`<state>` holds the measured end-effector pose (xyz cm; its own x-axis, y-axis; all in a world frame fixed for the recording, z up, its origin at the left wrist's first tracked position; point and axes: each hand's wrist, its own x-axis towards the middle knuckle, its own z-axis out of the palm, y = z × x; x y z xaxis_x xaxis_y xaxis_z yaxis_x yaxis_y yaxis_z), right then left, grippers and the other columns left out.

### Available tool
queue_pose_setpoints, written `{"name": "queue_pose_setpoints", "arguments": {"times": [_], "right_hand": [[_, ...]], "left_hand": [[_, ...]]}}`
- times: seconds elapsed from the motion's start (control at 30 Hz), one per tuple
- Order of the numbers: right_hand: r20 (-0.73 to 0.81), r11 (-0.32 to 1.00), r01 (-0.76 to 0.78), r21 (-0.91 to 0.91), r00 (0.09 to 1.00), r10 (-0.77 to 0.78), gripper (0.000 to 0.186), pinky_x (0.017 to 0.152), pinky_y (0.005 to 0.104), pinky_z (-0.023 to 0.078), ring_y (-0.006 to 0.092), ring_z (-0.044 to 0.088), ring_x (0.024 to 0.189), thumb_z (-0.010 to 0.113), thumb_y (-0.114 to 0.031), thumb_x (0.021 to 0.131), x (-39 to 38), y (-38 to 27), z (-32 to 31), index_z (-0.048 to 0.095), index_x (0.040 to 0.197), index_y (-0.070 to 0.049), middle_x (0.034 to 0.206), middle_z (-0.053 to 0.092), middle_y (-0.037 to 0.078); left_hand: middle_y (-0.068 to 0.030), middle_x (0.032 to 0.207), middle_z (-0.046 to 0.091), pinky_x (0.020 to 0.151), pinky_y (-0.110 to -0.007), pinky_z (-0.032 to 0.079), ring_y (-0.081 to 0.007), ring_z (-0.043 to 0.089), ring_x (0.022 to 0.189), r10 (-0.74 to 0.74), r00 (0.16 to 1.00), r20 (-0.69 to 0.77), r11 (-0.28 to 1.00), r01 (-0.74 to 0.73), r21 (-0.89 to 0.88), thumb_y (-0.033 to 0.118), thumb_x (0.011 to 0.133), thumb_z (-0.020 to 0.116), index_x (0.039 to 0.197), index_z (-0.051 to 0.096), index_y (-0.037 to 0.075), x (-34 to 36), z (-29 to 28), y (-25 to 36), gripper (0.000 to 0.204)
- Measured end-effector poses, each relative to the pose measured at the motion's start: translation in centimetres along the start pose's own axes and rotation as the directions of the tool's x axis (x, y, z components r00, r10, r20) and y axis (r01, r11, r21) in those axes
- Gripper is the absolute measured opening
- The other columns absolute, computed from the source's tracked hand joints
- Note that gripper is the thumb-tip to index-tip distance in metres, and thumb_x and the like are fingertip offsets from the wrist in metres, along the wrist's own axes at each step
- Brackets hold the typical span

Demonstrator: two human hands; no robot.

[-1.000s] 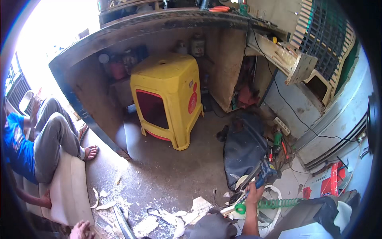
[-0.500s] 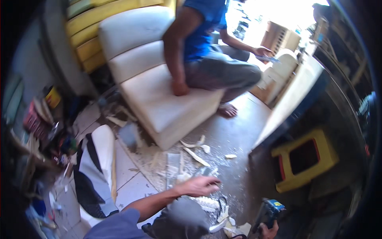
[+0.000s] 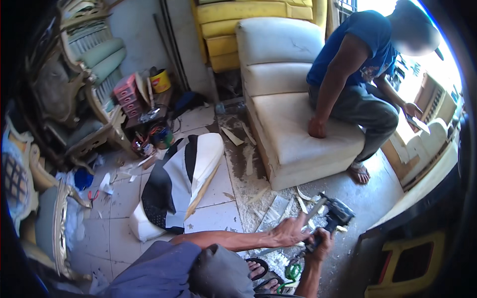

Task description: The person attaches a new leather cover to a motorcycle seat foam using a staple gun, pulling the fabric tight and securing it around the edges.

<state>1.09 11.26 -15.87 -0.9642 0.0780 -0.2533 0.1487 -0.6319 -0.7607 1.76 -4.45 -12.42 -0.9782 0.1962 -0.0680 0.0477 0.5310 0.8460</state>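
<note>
My right hand [image 3: 322,243] is wrapped round the handle of a black staple gun [image 3: 340,212], held above the littered floor with its head turned to the far right. My left hand [image 3: 289,231] reaches across from the left, its fingers closed at the gun's long grey arm [image 3: 316,210]; the fingertips are partly hidden. A green coiled hose [image 3: 293,271] hangs below my right hand. To the left, a white padded furniture piece [image 3: 211,149] lies on the tiles, partly draped with grey and black fabric [image 3: 169,186].
A co-worker in a blue shirt [image 3: 360,47] sits on a cream armless chair [image 3: 308,129], holding a light flat thing. Foam scraps [image 3: 303,198] litter the floor ahead. Carved chairs [image 3: 54,233] and pink boxes [image 3: 130,94] stand left. A yellow stool [image 3: 437,258] lies lower right.
The view has swung left. My right hand has brought the staple gun up from the lower right, and my left hand, empty before, has met it.
</note>
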Motion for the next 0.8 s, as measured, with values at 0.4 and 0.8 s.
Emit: {"name": "queue_pose_setpoints", "arguments": {"times": [0.4, 0.8], "right_hand": [[0.455, 0.491, -0.536, 0.687, 0.844, 0.286, 0.028, 0.065, 0.0274, 0.057, 0.0053, 0.054, 0.054, 0.058, -0.016, 0.093, 7.8, 10.8, -5.4, 0.054, 0.118, -0.003, 0.077, 0.059, 0.002], [0.246, 0.888, -0.303, 0.345, 0.943, 0.225, 0.014, 0.06, 0.0223, 0.047, 0.0011, 0.049, 0.053, 0.055, -0.023, 0.099, 5.9, 10.0, -11.9, 0.06, 0.089, -0.014, 0.071, 0.051, -0.007]], "left_hand": [[-0.014, 0.138, 0.059, 0.109, -0.035, 0.041, -0.0197, 0.054, 0.127, 0.013, 0.458, 0.889, 0.801, 0.528, -0.283, 0.033, 0.105, 0.054, 0.149, 0.042, -0.002, -9.9, -14.4, -4.0, 0.058], [-0.0132, 0.125, 0.067, 0.099, -0.035, 0.049, -0.0203, 0.062, 0.115, -0.148, 0.937, 0.316, 0.987, 0.162, -0.018, 0.031, 0.101, 0.059, 0.134, 0.06, 0.003, -13.0, -23.6, -15.2, 0.043]]}}
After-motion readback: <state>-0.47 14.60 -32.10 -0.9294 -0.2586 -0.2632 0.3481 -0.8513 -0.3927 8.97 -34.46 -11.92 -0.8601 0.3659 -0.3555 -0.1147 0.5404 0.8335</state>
